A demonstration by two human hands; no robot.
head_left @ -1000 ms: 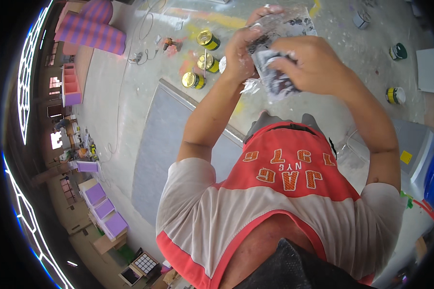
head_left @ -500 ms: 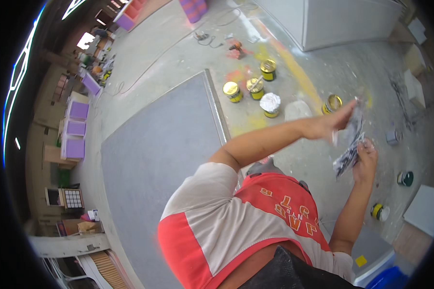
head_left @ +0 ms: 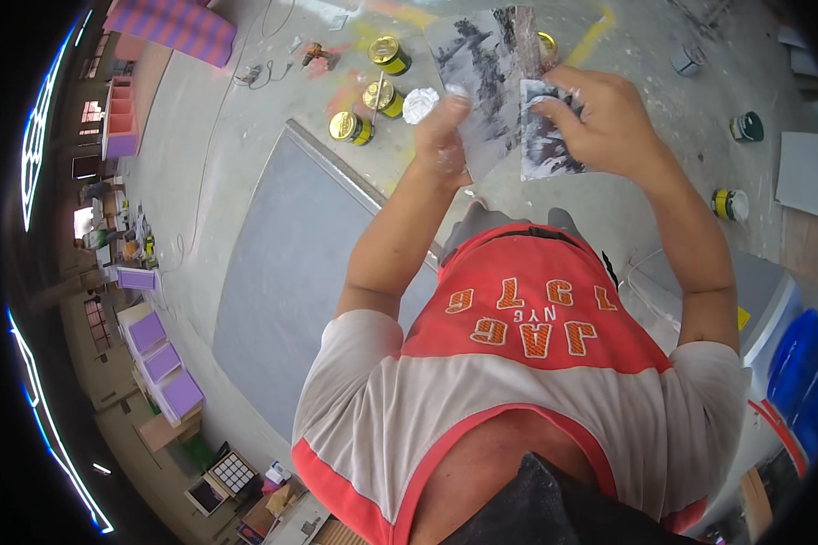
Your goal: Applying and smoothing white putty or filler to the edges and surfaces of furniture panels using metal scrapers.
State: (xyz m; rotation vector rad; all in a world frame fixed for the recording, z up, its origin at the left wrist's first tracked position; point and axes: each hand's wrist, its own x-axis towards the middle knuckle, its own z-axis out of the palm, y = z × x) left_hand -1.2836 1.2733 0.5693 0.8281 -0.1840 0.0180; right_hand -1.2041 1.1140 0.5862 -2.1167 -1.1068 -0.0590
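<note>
Shifted since approx. ½ sec ago: both hands, then off to the right w/ the sheets blurred, are now out front of our red-and-grey jersey, smeared faces toward us. Our left hand is clamped on the large, thin, rectangular sheet smeared black, white & grey, thumb over its lower-left edge. Our right hand pinches the smaller rectangular sheet w/ similar smears, nr its R edge. Small sheet's L edge runs along the large one's brownish R edge; can't tell if they touch. Both are held above the grey concrete floor.

Room-wise: bare concrete runs from our R hand to the dark green can, well apart. L side's tighter in view: crumpled white wrap just beside our L hand, gold-lidded yellow-and-black cans past it, big flat grey panel's metallic edge nr our L forearm.
</note>
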